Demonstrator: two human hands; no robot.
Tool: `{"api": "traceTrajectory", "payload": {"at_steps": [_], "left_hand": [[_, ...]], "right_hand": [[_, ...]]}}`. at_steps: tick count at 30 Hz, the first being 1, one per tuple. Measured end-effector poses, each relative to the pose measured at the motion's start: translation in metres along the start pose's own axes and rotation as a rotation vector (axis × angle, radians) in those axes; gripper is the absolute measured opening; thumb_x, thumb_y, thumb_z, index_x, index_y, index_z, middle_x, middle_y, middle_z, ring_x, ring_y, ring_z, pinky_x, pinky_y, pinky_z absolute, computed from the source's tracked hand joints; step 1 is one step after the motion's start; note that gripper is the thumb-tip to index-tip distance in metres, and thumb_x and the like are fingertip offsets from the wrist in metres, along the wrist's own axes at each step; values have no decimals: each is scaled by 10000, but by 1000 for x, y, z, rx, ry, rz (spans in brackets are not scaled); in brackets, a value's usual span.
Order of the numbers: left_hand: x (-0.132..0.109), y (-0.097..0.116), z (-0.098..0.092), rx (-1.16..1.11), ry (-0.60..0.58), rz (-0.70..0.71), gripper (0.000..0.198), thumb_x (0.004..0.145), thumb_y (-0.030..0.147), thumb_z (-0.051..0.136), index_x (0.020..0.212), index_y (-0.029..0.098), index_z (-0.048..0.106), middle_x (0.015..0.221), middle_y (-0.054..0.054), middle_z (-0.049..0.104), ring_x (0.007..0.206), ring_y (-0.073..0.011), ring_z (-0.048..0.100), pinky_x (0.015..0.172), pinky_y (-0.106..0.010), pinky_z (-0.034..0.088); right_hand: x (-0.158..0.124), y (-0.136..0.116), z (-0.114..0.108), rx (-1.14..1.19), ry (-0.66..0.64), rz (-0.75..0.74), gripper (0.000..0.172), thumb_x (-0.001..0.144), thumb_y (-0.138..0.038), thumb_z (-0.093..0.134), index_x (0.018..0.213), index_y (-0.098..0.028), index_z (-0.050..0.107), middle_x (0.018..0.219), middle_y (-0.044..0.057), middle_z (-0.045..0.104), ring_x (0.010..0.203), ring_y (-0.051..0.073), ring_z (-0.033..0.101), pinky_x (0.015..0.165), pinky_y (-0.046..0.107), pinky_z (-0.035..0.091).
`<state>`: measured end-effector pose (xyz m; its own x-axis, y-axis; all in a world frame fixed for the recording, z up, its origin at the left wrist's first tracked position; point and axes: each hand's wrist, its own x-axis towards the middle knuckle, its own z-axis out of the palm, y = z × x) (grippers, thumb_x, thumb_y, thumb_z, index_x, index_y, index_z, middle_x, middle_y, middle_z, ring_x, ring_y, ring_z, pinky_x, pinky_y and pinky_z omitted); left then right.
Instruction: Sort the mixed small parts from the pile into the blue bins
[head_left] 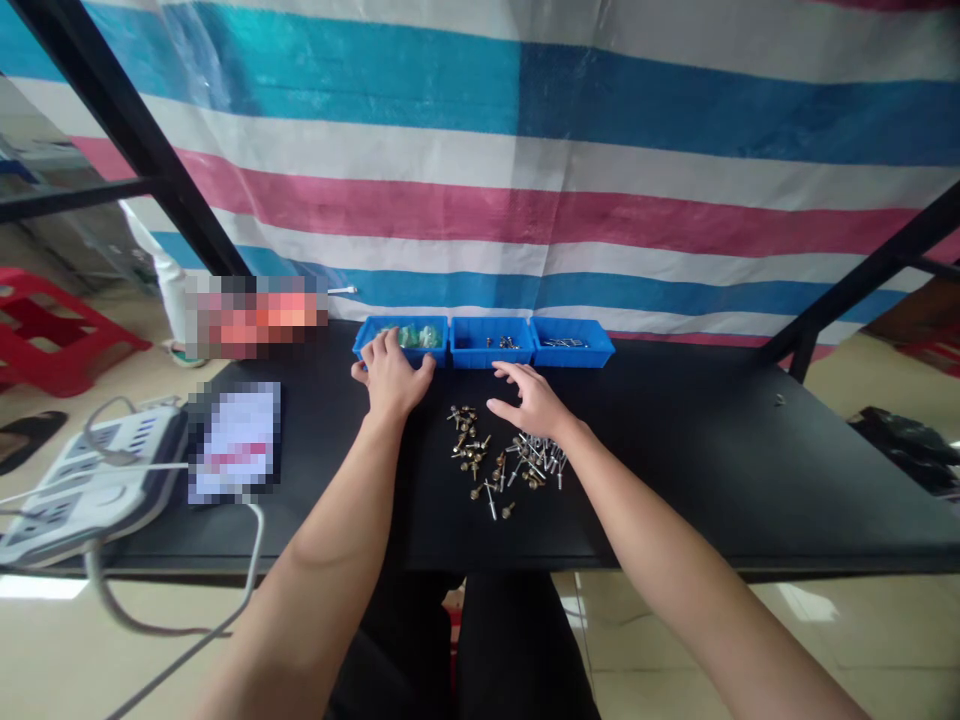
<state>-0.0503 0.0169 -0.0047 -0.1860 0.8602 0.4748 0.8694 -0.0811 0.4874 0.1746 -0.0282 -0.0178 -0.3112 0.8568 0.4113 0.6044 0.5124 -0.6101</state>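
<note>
At the front of the left blue bin [363, 330], my left hand [394, 373] has its fingers spread over the near rim. Pale green, glassy-looking pieces [421, 337] lie inside that bin. My right hand [534, 400] hovers with fingers apart just in front of the middle blue bin [480, 357], which holds a few small screws [510, 343]. Several silver pins [562, 343], likely rivets, lie in the right blue bin [581, 358]. Below my hands, brass-coloured screws [469, 450] are scattered on the black table, beside a heap of silver rivets [536, 455] partly hidden by my right wrist.
A white power strip [97, 480] with cables and a blurred phone-like item [234, 440] occupy the table's left side. Striped sheeting [450, 220] hangs behind the bins. Black frame posts [142, 140] rise at both sides. A tiny metal piece [779, 400] lies far right.
</note>
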Motion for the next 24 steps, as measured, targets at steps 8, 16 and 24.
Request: {"api": "traceTrajectory", "payload": {"at_steps": [8,16,24], "left_hand": [[-2,2,-2,58,18,37,563,768,452,540,1261,180,527,1412,-180,425,1295,-393,324,1014,-593,243],[-6,11,-6,-15,111,28,481,763,373,568,1197,165,563,1359,-190,426,1265,-405,325,995,-576,254],[-10,13,1,-300,-271,552,231,750,221,491,886,180,675,834,-70,665,818,-221,604,809,-352,455]], "right_hand": [[-1,3,2,-6,-12,-14,581,779,-385,635,1326,-257,488,1156,88,614,1030,252,560,842,432,485],[4,5,1,-81,97,-59,228,815,-250,578,1018,-193,666,874,67,660,887,228,586,836,403,478],[5,7,2,-153,23,-110,148,837,-178,545,843,-194,691,818,57,681,821,209,576,787,366,473]]}}
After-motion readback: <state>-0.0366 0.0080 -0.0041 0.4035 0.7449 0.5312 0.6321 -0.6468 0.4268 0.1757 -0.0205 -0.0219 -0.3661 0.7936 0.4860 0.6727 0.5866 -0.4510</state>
